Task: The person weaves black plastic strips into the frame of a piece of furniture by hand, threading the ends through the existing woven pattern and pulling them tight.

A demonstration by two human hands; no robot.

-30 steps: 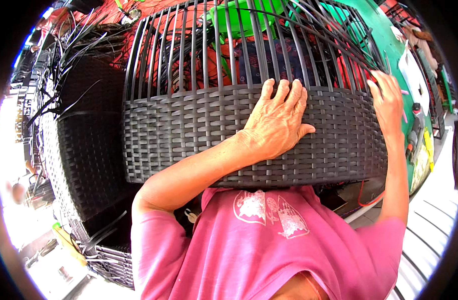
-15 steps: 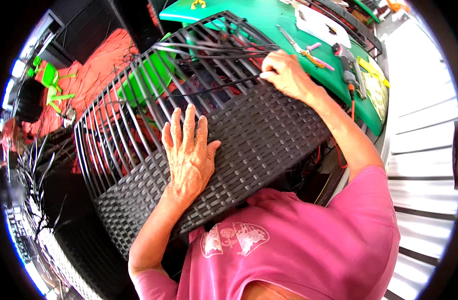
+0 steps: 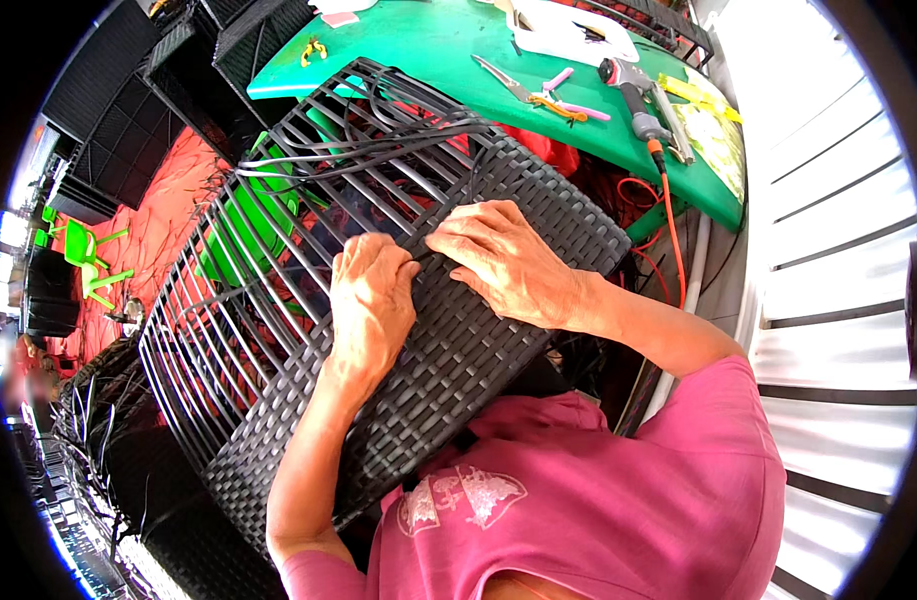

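Note:
A curved black frame with parallel bars (image 3: pixel 241 345) lies in front of me, its near part covered by a tight black weave (image 3: pixel 434 375). Both hands meet at the weave's upper edge. My left hand (image 3: pixel 372 305) is closed there, fingers curled over a black weaving strip (image 3: pixel 419 246) that shows in the gap between the hands. From the right, my right hand (image 3: pixel 509 262) pinches the same strip, its fingertips partly hidden. Loose black strips (image 3: pixel 379 142) run across the bars at the far side.
Beyond the frame stands a green table (image 3: pixel 419 40) with scissors (image 3: pixel 504 78), an air tool (image 3: pixel 634 95) on an orange hose (image 3: pixel 671 230), and small yellow pliers (image 3: pixel 314 52). A green chair (image 3: pixel 249 230) shows through the bars. Black offcuts litter the red floor covering (image 3: pixel 169 220).
My right hand has come left and nearer, from the weave's far right edge to beside my left hand. The left fingers, spread flat before, are now curled. The view has shifted slightly.

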